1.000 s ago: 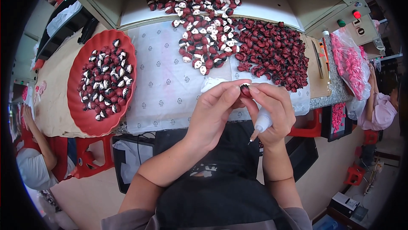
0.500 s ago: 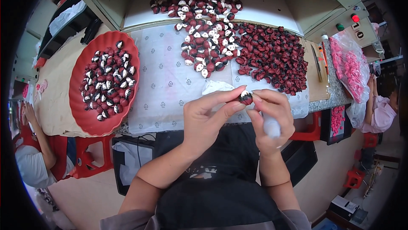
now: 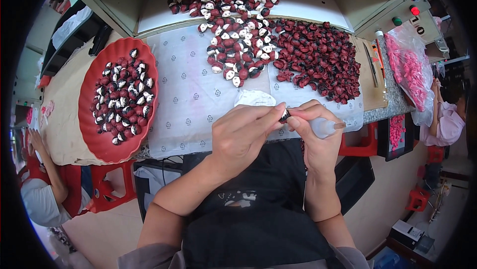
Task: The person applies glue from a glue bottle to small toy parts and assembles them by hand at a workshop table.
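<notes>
At the papered table (image 3: 176,97), the left hand (image 3: 241,137) and right hand (image 3: 319,144) are pinching a small ball (image 3: 284,116) between nearly meeting fingertips; the right is also holding a bottle (image 3: 323,128), tip pointing right, away.

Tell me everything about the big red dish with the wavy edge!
The red dish looks like plastic, shallow and long-shaped, with a wavy rim and ridged sides. It sits right way up on brown paper, beside the patterned white sheet. Small dark-red, black and white pieces are heaped in it. Neither the left hand nor the right hand touches it.
</notes>
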Tool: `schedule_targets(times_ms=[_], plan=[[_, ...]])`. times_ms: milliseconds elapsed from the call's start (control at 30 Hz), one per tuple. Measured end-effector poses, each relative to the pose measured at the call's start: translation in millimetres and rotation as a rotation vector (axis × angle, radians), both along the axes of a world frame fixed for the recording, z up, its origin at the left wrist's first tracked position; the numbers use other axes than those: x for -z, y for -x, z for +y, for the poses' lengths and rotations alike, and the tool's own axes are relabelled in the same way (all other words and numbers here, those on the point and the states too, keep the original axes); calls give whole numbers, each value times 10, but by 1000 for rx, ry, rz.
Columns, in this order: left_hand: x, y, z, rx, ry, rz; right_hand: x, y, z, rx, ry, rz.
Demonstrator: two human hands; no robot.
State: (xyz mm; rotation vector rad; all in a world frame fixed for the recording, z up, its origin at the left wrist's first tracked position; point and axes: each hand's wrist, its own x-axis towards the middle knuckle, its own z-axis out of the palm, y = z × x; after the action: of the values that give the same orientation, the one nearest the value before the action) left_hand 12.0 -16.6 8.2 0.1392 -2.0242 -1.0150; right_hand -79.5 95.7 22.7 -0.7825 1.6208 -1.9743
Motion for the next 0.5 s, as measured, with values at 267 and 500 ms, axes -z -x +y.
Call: schedule_targets(times_ms=[267,500], plan=[[-7,56,-17,531,-922,53,37,-55,-96,359,5,925],[6,11,55,529,-1329,-53,10,-57,-4,241,-133,827]])
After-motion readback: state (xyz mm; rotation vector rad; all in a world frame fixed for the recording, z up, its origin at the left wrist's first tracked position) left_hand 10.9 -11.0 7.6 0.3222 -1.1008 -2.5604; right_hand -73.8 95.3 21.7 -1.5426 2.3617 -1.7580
